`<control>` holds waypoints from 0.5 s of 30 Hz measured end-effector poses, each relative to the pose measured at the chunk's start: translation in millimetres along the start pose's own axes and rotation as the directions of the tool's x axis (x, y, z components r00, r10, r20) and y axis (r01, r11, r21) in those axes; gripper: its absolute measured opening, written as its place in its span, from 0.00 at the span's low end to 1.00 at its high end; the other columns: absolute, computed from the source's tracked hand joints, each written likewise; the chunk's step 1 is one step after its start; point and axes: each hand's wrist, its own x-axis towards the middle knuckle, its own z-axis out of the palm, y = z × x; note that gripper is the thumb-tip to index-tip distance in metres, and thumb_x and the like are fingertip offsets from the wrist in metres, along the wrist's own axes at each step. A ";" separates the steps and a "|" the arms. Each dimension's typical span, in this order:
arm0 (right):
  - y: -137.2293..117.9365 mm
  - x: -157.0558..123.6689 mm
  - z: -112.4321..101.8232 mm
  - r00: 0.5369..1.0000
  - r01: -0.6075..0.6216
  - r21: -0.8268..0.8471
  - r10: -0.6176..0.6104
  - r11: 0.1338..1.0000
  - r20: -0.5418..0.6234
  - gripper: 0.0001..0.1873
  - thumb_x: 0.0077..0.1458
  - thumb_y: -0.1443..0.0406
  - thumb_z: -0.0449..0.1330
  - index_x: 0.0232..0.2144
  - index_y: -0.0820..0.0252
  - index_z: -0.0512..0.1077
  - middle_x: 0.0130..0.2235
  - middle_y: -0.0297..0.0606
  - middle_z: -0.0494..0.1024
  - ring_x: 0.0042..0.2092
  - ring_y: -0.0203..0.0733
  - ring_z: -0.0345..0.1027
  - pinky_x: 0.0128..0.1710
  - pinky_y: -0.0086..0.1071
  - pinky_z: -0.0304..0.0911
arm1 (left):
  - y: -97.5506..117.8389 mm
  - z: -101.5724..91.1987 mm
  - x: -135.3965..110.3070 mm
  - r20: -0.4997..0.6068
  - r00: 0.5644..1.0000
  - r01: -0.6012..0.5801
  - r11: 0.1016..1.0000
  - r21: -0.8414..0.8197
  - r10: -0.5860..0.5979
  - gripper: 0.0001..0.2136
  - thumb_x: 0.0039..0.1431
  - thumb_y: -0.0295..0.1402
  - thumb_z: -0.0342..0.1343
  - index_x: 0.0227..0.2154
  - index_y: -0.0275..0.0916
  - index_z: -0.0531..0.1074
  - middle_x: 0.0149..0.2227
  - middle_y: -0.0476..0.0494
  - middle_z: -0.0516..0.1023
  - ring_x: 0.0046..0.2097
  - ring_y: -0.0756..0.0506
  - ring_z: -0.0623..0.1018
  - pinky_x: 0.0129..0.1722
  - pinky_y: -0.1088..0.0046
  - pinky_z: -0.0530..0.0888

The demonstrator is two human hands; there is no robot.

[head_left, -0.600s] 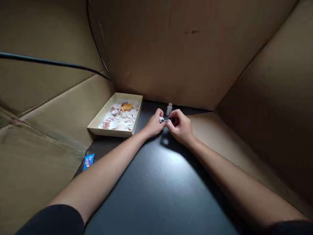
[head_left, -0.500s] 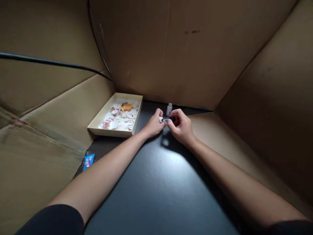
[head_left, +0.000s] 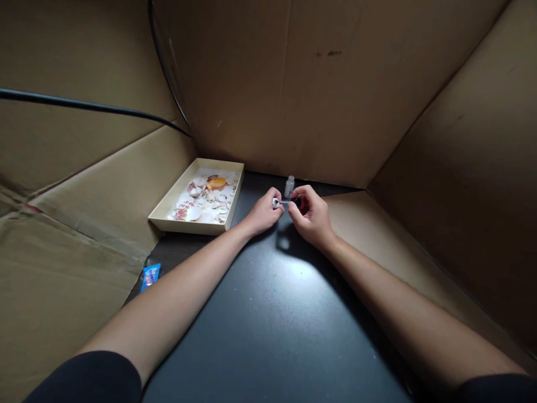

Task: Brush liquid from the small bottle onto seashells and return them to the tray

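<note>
My left hand (head_left: 264, 212) is closed, pinching a small white piece (head_left: 276, 203) with a dark spot on it; its exact kind is too small to tell. Close beside it on the right, the fingers of my right hand (head_left: 310, 215) grip a black-ended tool (head_left: 296, 202) with a thin pale stem. That stem points left and ends at or very near the white piece; whether they touch is unclear. Just beyond both hands, a small clear bottle (head_left: 289, 186) stands upright on the dark table (head_left: 268, 319).
At the left, a shallow cream tray (head_left: 191, 227) holds several shells and an orange piece (head_left: 216, 182). A blue packet (head_left: 150, 276) lies by my left forearm. Cardboard walls (head_left: 268, 84) surround the table, and a black cable (head_left: 84, 105) crosses the left side.
The white piece has turned slightly in my left fingers, so its dark spot faces more upward. Both hands otherwise stay nearly in place, and the view has shifted a little.
</note>
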 end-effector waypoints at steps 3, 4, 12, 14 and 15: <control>1.0 0.4 -0.6 1.000 0.000 -0.007 0.000 1.000 0.020 0.05 0.49 0.67 0.57 0.32 0.57 0.65 0.25 0.28 0.63 0.25 0.32 0.54 0.26 0.28 0.54 | 1.4 0.6 -0.4 0.018 1.000 0.017 0.998 -0.057 -0.015 0.09 0.50 0.26 0.53 0.32 0.39 0.57 0.27 0.55 0.59 0.28 0.53 0.59 0.29 0.76 0.58; 1.3 0.6 -0.9 1.000 -0.008 -0.016 0.008 1.000 0.003 0.05 0.48 0.67 0.57 0.31 0.57 0.65 0.25 0.28 0.63 0.25 0.32 0.54 0.26 0.28 0.53 | 2.0 0.7 -0.5 0.021 1.000 0.024 0.998 -0.064 -0.023 0.09 0.50 0.26 0.53 0.32 0.39 0.57 0.27 0.55 0.58 0.28 0.54 0.59 0.28 0.76 0.58; 0.4 0.1 -0.3 1.000 -0.025 -0.015 0.025 1.000 -0.004 0.06 0.48 0.67 0.57 0.32 0.57 0.65 0.25 0.28 0.63 0.25 0.33 0.55 0.27 0.28 0.53 | 3.2 0.7 -0.5 -0.007 0.999 0.041 0.999 -0.032 -0.041 0.09 0.52 0.24 0.52 0.33 0.39 0.58 0.28 0.55 0.59 0.28 0.53 0.60 0.29 0.76 0.59; 0.7 0.0 -0.2 0.999 -0.033 -0.011 0.033 0.999 -0.041 0.07 0.48 0.67 0.57 0.33 0.57 0.64 0.25 0.28 0.62 0.25 0.33 0.54 0.27 0.28 0.53 | 2.5 1.0 -0.5 -0.013 0.999 0.047 0.999 -0.026 -0.048 0.08 0.52 0.25 0.52 0.33 0.39 0.58 0.27 0.55 0.59 0.28 0.53 0.60 0.29 0.76 0.59; 0.9 0.0 -0.1 0.999 -0.032 0.000 0.032 0.999 -0.043 0.07 0.49 0.66 0.57 0.33 0.57 0.64 0.25 0.28 0.62 0.25 0.33 0.54 0.27 0.28 0.53 | 2.1 1.1 -0.5 -0.015 0.999 0.044 0.999 -0.025 -0.044 0.08 0.52 0.25 0.52 0.33 0.39 0.58 0.27 0.55 0.59 0.28 0.53 0.60 0.29 0.76 0.59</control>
